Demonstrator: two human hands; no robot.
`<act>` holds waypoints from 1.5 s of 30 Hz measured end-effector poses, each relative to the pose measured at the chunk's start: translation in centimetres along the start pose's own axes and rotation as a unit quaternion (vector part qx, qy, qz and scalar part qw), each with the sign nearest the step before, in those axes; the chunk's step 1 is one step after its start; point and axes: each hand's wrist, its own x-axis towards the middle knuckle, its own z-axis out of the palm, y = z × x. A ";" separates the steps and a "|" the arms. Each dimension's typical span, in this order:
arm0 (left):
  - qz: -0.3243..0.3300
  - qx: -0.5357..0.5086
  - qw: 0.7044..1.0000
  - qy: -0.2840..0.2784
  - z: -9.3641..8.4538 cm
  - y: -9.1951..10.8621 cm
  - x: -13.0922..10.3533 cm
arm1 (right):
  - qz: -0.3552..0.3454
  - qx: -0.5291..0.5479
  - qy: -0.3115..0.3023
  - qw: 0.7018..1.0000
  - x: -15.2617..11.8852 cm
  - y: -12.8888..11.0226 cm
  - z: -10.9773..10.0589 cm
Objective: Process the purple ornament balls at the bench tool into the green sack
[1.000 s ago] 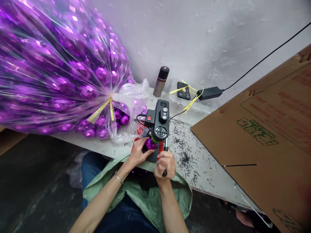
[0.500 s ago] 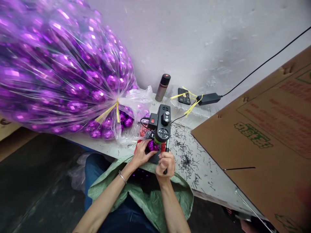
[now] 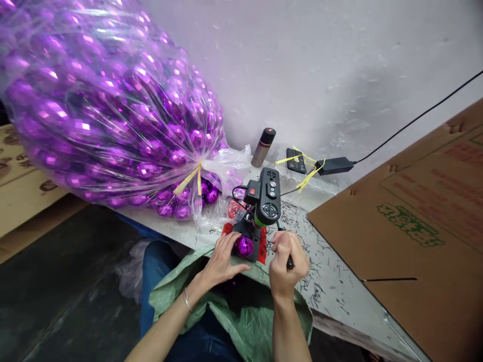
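A small black bench drill press [image 3: 270,197] stands on the table. On its base lies a shiny purple faceted ball [image 3: 244,246], in front of the machine's head. My left hand [image 3: 222,259] is open at the ball's left side, thumb spread away below it; its fingertips are at the ball, but I cannot tell whether they touch. My right hand [image 3: 289,259] is wrapped round the black-ended lever handle [image 3: 290,263] at the machine's right. A green woven sack [image 3: 251,322] lies open across my lap below, with a few purple glints inside.
A big clear bag of purple balls [image 3: 124,115], tied with yellow ribbon [image 3: 188,179], fills the left. Behind the machine are a spray can [image 3: 263,147], a phone [image 3: 296,161] and a power adapter [image 3: 335,165]. Black shavings litter the table [image 3: 332,281]. A cardboard box [image 3: 415,241] stands right.
The ball now lies clear in front of the machine's head instead of under it. My left thumb has come away from the ball. My right hand has swung the lever outward to the right.
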 end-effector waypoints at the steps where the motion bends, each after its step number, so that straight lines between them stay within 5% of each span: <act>1: -0.004 0.016 1.000 0.011 -0.8 -0.2 0.2 | -0.011 -0.006 0.004 1.000 -0.3 0.1 0.1; 6: -0.082 0.170 0.977 0.097 -5.8 -3.1 6.8 | -0.051 -0.028 0.008 0.998 -1.6 0.7 0.5; 10: -0.133 0.278 0.951 0.031 -7.5 -6.0 12.4 | -0.062 -0.038 -0.001 0.997 -1.6 0.6 0.4; 13: -0.137 0.284 0.949 0.007 -7.5 -7.0 13.6 | -0.065 -0.041 -0.006 0.997 -1.5 0.6 0.3; 16: -0.143 0.208 0.968 0.007 -7.7 -6.7 13.1 | -0.068 -0.044 -0.013 0.997 -1.6 0.8 0.2; 20: -0.161 -0.024 0.985 0.057 -8.5 -4.9 10.8 | -0.072 -0.043 -0.020 0.996 -1.8 1.0 0.2; 26: -0.273 -0.313 0.909 0.028 -6.9 -2.3 6.0 | -0.060 -0.036 -0.021 0.997 -1.7 0.9 0.1; 34: -0.153 -0.143 0.978 0.004 -1.8 -0.9 4.3 | -0.056 -0.035 -0.021 0.998 -1.2 0.6 0.0; 45: -0.028 0.002 1.000 -0.002 -0.3 0.0 5.1 | -0.064 -0.044 -0.026 0.997 -1.3 0.6 -0.1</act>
